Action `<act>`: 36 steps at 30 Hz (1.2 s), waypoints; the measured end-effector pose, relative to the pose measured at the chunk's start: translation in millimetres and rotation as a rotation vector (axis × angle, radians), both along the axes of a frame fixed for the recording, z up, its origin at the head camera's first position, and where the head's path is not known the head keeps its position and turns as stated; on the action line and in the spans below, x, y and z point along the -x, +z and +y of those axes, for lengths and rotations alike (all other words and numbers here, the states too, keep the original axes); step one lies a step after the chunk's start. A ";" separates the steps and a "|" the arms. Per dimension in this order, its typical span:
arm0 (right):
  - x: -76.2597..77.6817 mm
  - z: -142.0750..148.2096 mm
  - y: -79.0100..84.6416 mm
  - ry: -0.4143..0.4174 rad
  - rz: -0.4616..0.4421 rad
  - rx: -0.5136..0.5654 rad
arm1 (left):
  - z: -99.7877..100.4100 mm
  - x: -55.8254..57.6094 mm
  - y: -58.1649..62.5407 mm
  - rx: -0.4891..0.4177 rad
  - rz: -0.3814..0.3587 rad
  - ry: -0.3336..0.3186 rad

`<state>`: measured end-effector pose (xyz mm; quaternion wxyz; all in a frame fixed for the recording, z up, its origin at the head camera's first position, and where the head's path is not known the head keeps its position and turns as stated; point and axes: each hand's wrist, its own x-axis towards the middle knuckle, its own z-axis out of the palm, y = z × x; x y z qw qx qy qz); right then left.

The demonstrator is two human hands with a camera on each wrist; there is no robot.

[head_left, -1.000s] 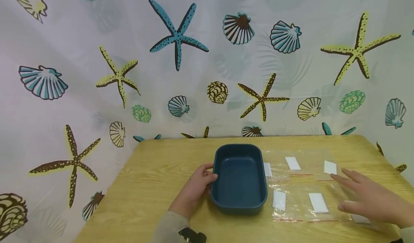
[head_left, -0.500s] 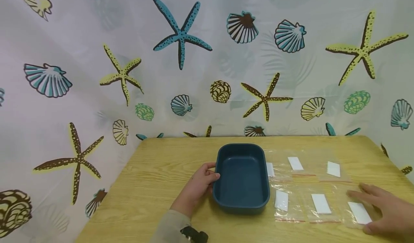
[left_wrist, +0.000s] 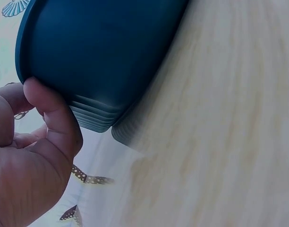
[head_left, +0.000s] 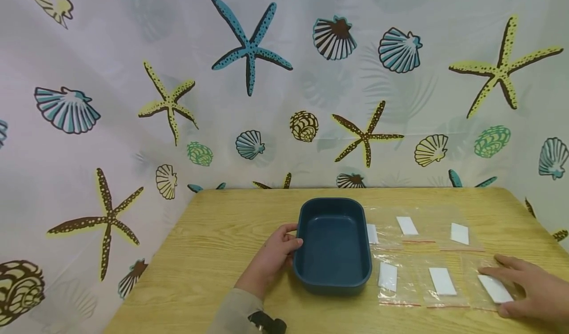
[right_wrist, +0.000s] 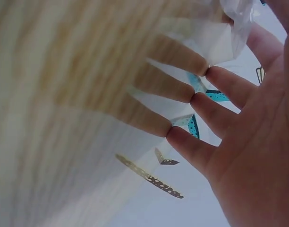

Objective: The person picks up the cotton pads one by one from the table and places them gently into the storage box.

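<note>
A dark blue rectangular bin (head_left: 332, 247) stands on the wooden table. My left hand (head_left: 277, 250) holds its left wall; in the left wrist view the thumb (left_wrist: 47, 101) presses near the rim. To the right, clear zip bags with white slips lie in two rows. My right hand (head_left: 531, 287) is at the nearest right zip bag (head_left: 473, 294), thumb and forefinger at opposite ends of its white slip (head_left: 495, 288). In the right wrist view the plastic (right_wrist: 236, 33) bunches up between thumb and forefinger, while the other fingers (right_wrist: 196, 142) touch the glossy tabletop.
Beside the held bag lie another bag with a white slip (head_left: 442, 281) and one (head_left: 387, 276) close to the bin. Behind them is a row with more slips (head_left: 460, 233), one partly behind the bin's rim. A curtain (head_left: 275, 102) printed with shells and starfish surrounds the table.
My right hand has come down and toward me onto the nearest right bag, and its thumb and forefinger have closed in; the slip there has tilted slightly. My left hand stays on the bin.
</note>
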<state>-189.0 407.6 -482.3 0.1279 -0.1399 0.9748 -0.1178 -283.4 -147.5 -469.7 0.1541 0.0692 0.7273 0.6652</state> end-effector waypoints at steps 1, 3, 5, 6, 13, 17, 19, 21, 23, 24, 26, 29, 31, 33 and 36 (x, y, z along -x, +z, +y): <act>0.2 0.4 -0.3 0.008 0.008 0.010 | -0.1 -0.3 0.3 -0.001 -0.002 0.000; -0.1 1.0 -0.1 0.013 0.015 0.026 | -0.4 -1.2 1.0 0.000 0.002 -0.001; -0.7 1.4 0.1 0.012 0.017 0.044 | -0.7 -1.0 1.0 -0.002 -0.004 -0.001; -0.9 1.5 0.4 0.011 0.019 0.049 | -0.8 -0.9 1.0 -0.003 -0.006 0.000; 1.9 -0.7 4.5 -0.017 -0.017 0.046 | 0.2 0.4 -0.1 -0.011 -0.013 0.005; 5.2 -1.9 5.6 -0.033 -0.022 0.047 | 0.2 -0.2 -0.2 -0.012 -0.014 0.007; 5.9 -1.5 5.5 -0.032 -0.008 0.047 | 0.4 -0.2 -0.4 -0.012 -0.018 0.009; 5.8 -0.6 5.3 -0.025 0.003 0.058 | 0.5 0.2 -0.8 -0.015 -0.021 0.010; 5.7 0.3 5.1 -0.017 0.018 0.066 | 0.6 0.6 -1.4 -0.014 -0.020 0.011; 5.7 0.5 4.9 -0.014 0.026 0.065 | 0.6 0.9 -1.7 -0.013 -0.017 0.011; 5.2 0.3 4.3 -0.011 0.051 0.059 | 0.7 1.4 -1.9 -0.010 -0.011 0.012; 4.4 -1.8 4.8 -0.022 0.101 0.038 | 0.7 2.1 -2.3 -0.008 -0.010 0.016; 3.3 -4.3 6.0 -0.031 0.142 0.028 | 0.7 2.2 -2.6 -0.010 -0.012 0.018; 2.4 -7.3 8.7 -0.036 0.186 0.025 | 1.1 1.8 -2.4 -0.020 -0.017 0.017; 1.0 -13.3 14.2 -0.035 0.253 0.021 | 1.9 0.4 -2.2 -0.030 -0.016 0.014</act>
